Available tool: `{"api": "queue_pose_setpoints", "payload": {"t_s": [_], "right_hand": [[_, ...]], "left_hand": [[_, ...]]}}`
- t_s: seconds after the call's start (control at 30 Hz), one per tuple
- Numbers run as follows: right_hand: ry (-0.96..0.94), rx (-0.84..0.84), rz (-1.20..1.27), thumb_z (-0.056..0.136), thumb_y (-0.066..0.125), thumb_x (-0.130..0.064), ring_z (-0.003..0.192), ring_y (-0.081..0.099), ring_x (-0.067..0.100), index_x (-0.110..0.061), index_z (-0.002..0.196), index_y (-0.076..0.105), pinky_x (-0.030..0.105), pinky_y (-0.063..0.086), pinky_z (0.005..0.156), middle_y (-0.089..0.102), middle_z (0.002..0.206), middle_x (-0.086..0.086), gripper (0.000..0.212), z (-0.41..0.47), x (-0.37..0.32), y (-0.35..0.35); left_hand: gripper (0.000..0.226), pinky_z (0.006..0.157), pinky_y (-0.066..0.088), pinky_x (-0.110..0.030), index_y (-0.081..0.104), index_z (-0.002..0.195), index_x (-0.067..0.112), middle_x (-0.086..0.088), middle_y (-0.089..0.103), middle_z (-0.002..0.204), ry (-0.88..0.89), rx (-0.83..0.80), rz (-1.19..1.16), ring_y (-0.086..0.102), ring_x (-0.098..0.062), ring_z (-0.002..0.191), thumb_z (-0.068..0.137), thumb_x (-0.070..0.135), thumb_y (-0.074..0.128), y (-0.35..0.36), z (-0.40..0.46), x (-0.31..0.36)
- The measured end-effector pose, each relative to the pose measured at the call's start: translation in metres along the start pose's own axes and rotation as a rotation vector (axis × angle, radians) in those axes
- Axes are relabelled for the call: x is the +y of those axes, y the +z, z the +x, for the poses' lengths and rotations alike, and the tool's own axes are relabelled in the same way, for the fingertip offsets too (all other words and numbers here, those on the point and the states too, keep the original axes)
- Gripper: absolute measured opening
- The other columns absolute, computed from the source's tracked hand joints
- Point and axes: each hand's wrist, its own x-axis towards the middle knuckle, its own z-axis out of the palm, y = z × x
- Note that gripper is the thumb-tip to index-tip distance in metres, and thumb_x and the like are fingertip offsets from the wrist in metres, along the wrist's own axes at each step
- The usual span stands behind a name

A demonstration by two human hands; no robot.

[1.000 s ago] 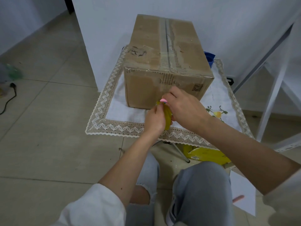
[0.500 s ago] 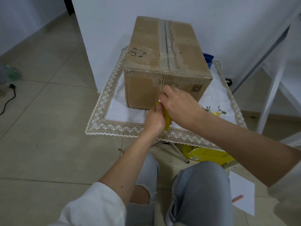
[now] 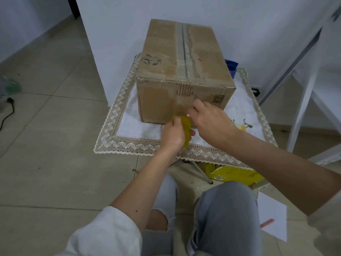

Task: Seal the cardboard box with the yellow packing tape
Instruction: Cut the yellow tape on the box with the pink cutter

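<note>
Knees: [image 3: 227, 209] grey jeans at bottom of view, a tear over the left knee.
Paper: [image 3: 273, 218] white sheet on the floor tiles at right, a pink stick lying on it.
Yellow packet: [image 3: 234, 173] on the floor under the table's near edge.
Left hand: [image 3: 174, 134] fingers wrapped tight round the tape roll, in front of the box's near face.
Tape roll: [image 3: 186, 128] yellow, held on edge, low against the box front.
Right hand: [image 3: 210, 121] fingertips pinched at the roll's top edge, touching the box front; whether they hold a tape end, cannot tell.
Cloth: [image 3: 118, 111] white, lace-trimmed, covers the small table.
Cardboard box: [image 3: 162, 50] sits on the cloth, flaps down, old torn tape along the top seam.
</note>
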Motion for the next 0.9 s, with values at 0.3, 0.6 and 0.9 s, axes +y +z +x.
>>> {"api": "queue_pose_setpoints", "payload": {"t_s": [0.3,0.6,0.9], "right_hand": [[0.045,0.199,0.177,0.086,0.068,0.000,0.065,0.059,0.031,0.000,0.091,0.067,0.035,0.047,0.050,0.058,0.085,0.016,0.005,-0.015,0.012,0.011],[-0.006,0.143,0.246,0.075,0.077,-0.001,0.074,0.062,0.031,-0.004,0.097,0.067,0.040,0.056,0.056,0.059,0.093,0.014,0.024,0.004,0.001,0.007],[-0.022,-0.005,0.168,0.062,0.084,0.002,0.072,0.063,0.032,-0.001,0.096,0.069,0.029,0.044,0.052,0.061,0.092,0.016,0.038,0.013,-0.006,-0.001]], "left_hand": [[0.041,0.056,0.046,-0.028,0.061,0.110,0.007,-0.005,0.069,0.064,-0.020,0.006,-0.009,0.057,-0.019,0.055,0.103,0.028,0.026,0.001,0.003,-0.001],[0.041,0.050,0.048,-0.024,0.061,0.090,0.011,-0.004,0.065,0.062,0.012,0.010,-0.008,0.061,-0.017,0.056,0.106,0.031,0.028,-0.001,0.001,0.000],[0.047,0.055,0.048,-0.026,0.065,0.096,0.000,-0.002,0.067,0.060,0.094,0.056,0.112,0.060,-0.015,0.054,0.104,0.027,0.028,-0.001,0.000,-0.009]]}}
